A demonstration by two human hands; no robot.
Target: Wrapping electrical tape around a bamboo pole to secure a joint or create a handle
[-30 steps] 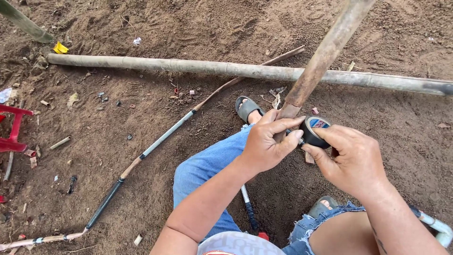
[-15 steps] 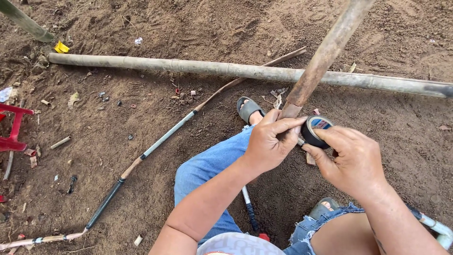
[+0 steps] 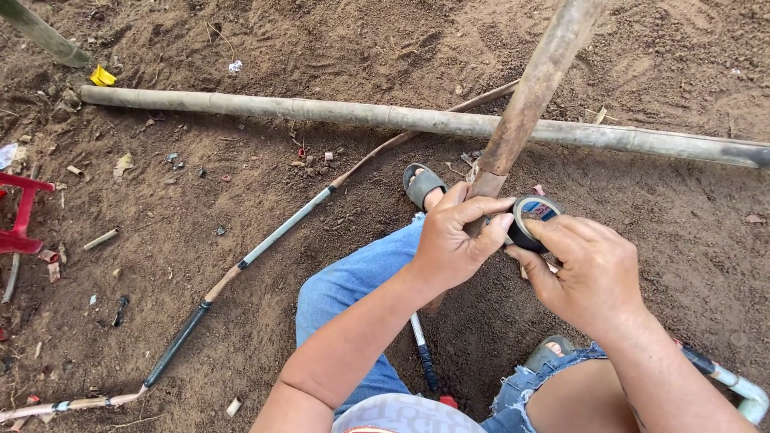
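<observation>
My left hand (image 3: 451,240) is closed round the bamboo pole (image 3: 531,92), centre frame. My right hand (image 3: 589,269) pinches a black tape roll (image 3: 531,220) touching the pole. Risk: slack or a pole twist would wrinkle the wrap, likely weakening adhesion.

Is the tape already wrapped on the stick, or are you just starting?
Just starting, it seems. The right hand holds the black tape roll against the stick, and the left hand grips the stick there. No wrapped tape shows on the stick; the hands hide that spot. A thin rod on the ground already has taped sections.
</observation>
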